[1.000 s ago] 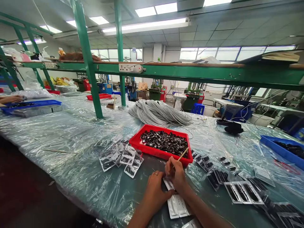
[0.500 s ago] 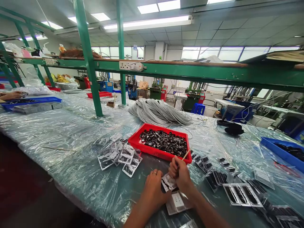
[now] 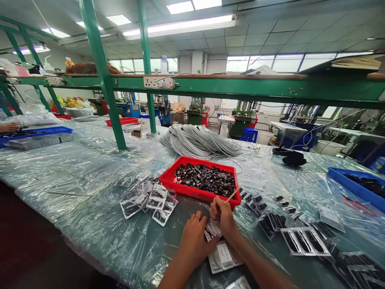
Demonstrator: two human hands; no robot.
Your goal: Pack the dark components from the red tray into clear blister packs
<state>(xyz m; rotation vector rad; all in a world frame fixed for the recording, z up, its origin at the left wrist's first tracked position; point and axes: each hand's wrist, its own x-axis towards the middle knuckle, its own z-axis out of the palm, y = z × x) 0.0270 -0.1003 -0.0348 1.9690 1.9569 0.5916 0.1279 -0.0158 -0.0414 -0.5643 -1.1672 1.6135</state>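
Head view, from the left: a co-worker's hand [image 3: 9, 127] is beside a blue tray [image 3: 57, 131] at the far edge of the scene. Nearer, a loose stick [image 3: 67, 194] lies on the plastic-covered table [image 3: 99, 224], and a green post [image 3: 111, 104] rises beyond it. Next comes a heap of flat packs [image 3: 152, 198] with dark contents, close to the left end of a red tray [image 3: 192, 194]. The person's left hand [image 3: 195, 235] rests with fingers bent on some white-backed packs [image 3: 224, 253], thumb across them; whether it grips or merely presses, I cannot tell. Behind the red tray, which holds many small black parts [image 3: 207, 179], lies a coil of grey cable [image 3: 197, 140]. The white-backed packs lie on the table under and between both hands. The right hand [image 3: 223, 216] is closed around a thin stick [image 3: 233, 194], its upper end slanting up to the right before the red tray's corner. Further right are small black packs [image 3: 255, 203], a three-window pack [image 3: 305, 241] and another blue tray [image 3: 334, 178]
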